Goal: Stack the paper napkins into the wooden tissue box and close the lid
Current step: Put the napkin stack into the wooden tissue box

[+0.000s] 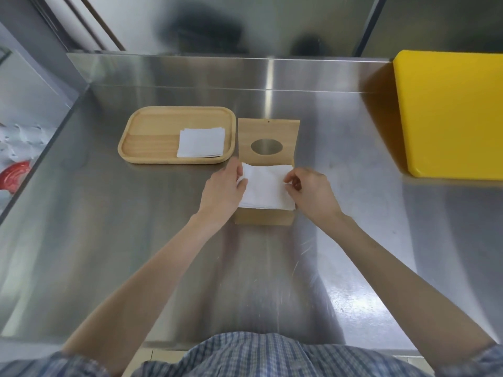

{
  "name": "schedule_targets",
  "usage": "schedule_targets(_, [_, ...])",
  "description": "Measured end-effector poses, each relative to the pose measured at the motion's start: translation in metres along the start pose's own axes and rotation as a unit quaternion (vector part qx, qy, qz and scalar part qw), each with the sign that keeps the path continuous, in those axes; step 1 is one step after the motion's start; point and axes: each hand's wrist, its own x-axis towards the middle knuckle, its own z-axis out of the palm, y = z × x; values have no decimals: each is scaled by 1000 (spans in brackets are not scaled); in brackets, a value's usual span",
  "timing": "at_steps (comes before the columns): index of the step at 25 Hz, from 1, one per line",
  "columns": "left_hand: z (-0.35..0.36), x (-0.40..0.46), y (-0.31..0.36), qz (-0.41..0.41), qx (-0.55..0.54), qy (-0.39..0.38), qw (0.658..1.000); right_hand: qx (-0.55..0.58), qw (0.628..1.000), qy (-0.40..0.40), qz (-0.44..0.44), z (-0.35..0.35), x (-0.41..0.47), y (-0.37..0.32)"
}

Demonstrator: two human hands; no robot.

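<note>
A wooden tissue box (264, 217) stands mid-table, its lid (268, 131) with an oval hole swung up and open behind it. A stack of white paper napkins (265, 187) lies across the box's top opening. My left hand (221, 190) grips the stack's left edge. My right hand (310, 190) pinches its right edge between thumb and fingers. A second, smaller stack of napkins (201, 142) rests in the right part of a wooden tray (152, 137) just left of the box.
A thick yellow cutting board (449, 112) lies at the right side of the steel table (353, 213). A steel backsplash rises behind. Left of the table edge is a lower area with a red item (15, 175).
</note>
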Motion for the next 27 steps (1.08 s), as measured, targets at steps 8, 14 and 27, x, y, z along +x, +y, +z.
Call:
schedule_targets(8, [16, 17, 1, 136, 348, -39, 927, -276, 955, -102, -40, 7, 23, -14])
schedule_targets(14, [22, 26, -1, 126, 381, -66, 914, -367, 922, -119, -33, 14, 26, -18])
schedule_targets(27, [11, 19, 7, 153, 353, -43, 922, -305, 944, -104, -77, 6, 18, -14])
